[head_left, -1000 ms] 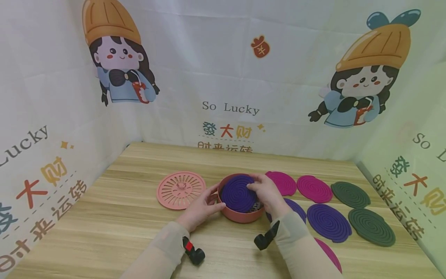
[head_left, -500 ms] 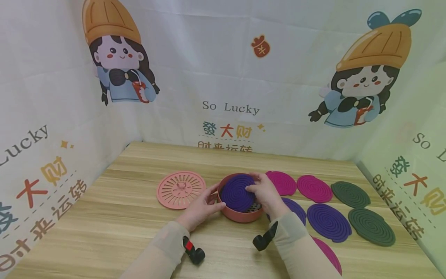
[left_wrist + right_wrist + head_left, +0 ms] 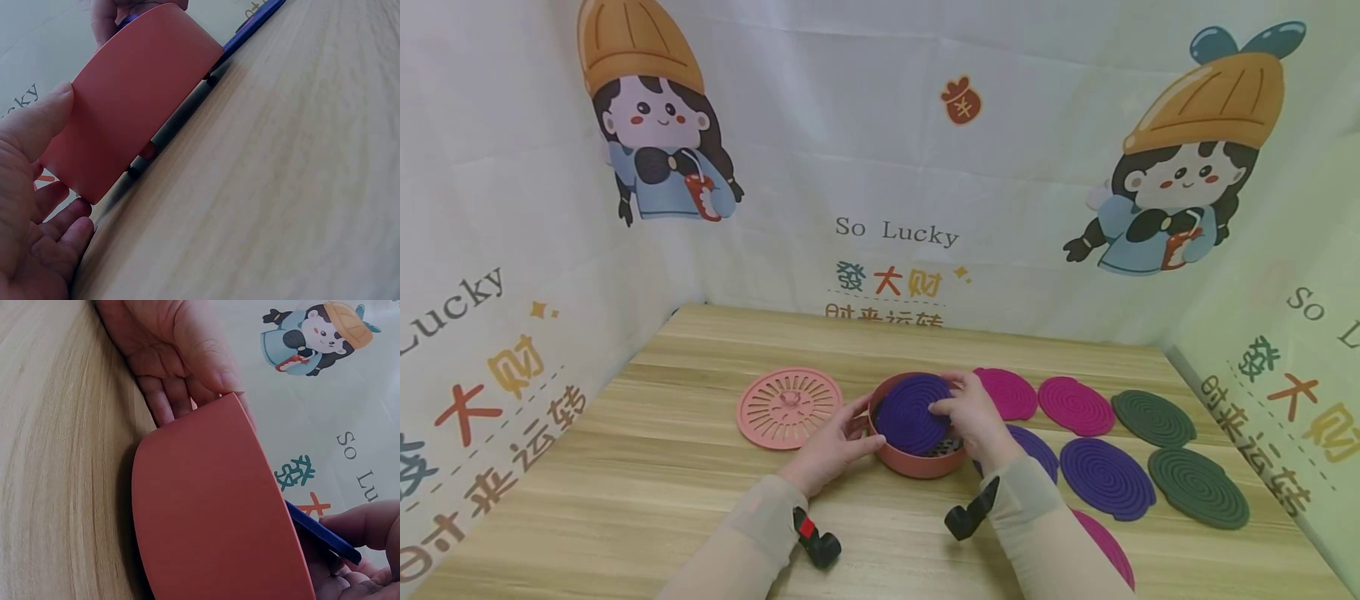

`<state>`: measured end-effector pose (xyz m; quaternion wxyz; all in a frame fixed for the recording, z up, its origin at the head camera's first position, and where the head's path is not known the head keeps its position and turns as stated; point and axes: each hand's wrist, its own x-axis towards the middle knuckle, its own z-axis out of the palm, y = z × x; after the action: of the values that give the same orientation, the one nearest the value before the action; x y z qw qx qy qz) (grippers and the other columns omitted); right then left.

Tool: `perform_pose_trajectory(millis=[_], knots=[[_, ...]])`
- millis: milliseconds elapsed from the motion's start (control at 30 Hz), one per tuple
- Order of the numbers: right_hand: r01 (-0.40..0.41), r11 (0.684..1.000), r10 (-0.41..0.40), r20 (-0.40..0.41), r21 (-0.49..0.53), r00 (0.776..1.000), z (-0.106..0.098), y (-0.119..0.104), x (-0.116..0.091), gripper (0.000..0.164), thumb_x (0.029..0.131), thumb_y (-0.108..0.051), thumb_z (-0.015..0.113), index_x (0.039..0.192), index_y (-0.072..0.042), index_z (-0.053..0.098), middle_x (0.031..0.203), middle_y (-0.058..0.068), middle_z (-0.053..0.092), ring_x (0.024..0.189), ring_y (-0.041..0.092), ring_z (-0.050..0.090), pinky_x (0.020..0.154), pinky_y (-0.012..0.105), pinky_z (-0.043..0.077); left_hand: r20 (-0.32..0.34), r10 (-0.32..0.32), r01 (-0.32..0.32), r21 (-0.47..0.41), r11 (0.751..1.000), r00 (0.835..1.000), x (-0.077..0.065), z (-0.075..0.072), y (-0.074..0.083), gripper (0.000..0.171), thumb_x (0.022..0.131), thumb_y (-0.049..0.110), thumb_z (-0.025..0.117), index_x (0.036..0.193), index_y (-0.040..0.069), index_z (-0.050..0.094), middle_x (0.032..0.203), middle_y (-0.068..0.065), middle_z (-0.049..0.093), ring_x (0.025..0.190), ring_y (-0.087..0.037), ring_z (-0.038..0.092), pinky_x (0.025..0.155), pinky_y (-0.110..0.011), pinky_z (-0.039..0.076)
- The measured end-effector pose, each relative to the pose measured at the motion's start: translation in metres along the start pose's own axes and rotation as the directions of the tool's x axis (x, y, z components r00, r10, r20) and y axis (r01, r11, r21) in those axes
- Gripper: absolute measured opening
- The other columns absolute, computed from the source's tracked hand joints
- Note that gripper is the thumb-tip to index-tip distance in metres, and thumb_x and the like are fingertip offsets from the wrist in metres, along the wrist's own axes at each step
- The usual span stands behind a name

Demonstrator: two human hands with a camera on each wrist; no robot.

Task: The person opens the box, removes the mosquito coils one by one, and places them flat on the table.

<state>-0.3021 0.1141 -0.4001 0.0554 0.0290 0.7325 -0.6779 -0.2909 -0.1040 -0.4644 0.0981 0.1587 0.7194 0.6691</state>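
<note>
A purple mosquito coil [image 3: 913, 414] leans inside the round coral-pink coil box [image 3: 917, 467]. My right hand [image 3: 979, 422] pinches its right edge between thumb and fingers. In the right wrist view the purple coil [image 3: 328, 536] is tilted, with one edge above the box rim. My left hand [image 3: 829, 454] holds the box by its left side, thumb on the outer wall near the rim, as the left wrist view also shows. Part of a dark perforated or mesh surface [image 3: 946, 447] shows in the box below the coil. The box stands on the wooden table [image 3: 625, 483].
Left of the box lies a pink slotted lid [image 3: 762, 422] with a small knob. To the right, two magenta coils [image 3: 1077, 407], two dark green coils [image 3: 1198, 487] and two purple coils [image 3: 1107, 479] lie flat. Another magenta coil [image 3: 1105, 546] is partly behind my right sleeve.
The purple coil in my right hand has shifted slightly within the box, a little up and to the right. My left hand keeps its hold on the box.
</note>
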Motion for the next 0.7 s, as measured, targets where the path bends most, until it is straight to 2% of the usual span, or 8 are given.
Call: perform_pose_trajectory(millis=[133,267,400,700], knots=[[0.003,1.000,-0.003,-0.027,0.027,1.000,-0.002,0.000,0.000,0.062,0.084,0.013,0.056,0.141,0.003,0.033,0.138,0.027,0.042,0.110,0.036,0.056,0.077,0.035,0.056,0.005,0.012,-0.012,-0.001,1.000,1.000,0.000,0.000,0.000,0.075,0.089,0.011,0.069,0.152,0.009,0.028,0.149,-0.017,0.038,0.136,-0.032,0.038,0.106,-0.039,0.041],[0.005,0.997,-0.001,-0.055,0.074,0.998,-0.004,0.000,0.000,0.062,0.084,0.012,0.055,0.141,0.001,0.034,0.131,0.026,0.049,0.093,0.026,0.063,0.071,0.031,0.057,0.007,0.016,-0.016,-0.006,1.000,1.000,-0.001,0.000,0.001,0.075,0.089,0.011,0.070,0.151,0.009,0.028,0.150,-0.015,0.036,0.135,-0.031,0.038,0.105,-0.039,0.042],[0.010,0.990,-0.001,-0.062,0.138,0.998,-0.007,0.001,0.001,0.062,0.085,0.011,0.055,0.142,0.000,0.033,0.127,0.023,0.051,0.081,0.016,0.064,0.065,0.028,0.056,0.005,0.008,-0.008,-0.013,1.000,1.000,-0.001,0.000,0.001,0.076,0.088,0.014,0.072,0.151,0.010,0.030,0.151,-0.014,0.035,0.136,-0.030,0.038,0.105,-0.038,0.042],[-0.012,0.950,0.021,-0.026,0.311,0.999,-0.015,0.003,0.001,0.066,0.087,0.012,0.052,0.147,0.000,0.025,0.125,0.021,0.048,0.077,0.011,0.067,0.066,0.026,0.058,0.015,0.015,-0.015,-0.011,1.000,1.000,-0.001,-0.001,0.001,0.077,0.088,0.016,0.072,0.151,0.010,0.029,0.152,-0.015,0.032,0.137,-0.032,0.036,0.103,-0.037,0.044]])
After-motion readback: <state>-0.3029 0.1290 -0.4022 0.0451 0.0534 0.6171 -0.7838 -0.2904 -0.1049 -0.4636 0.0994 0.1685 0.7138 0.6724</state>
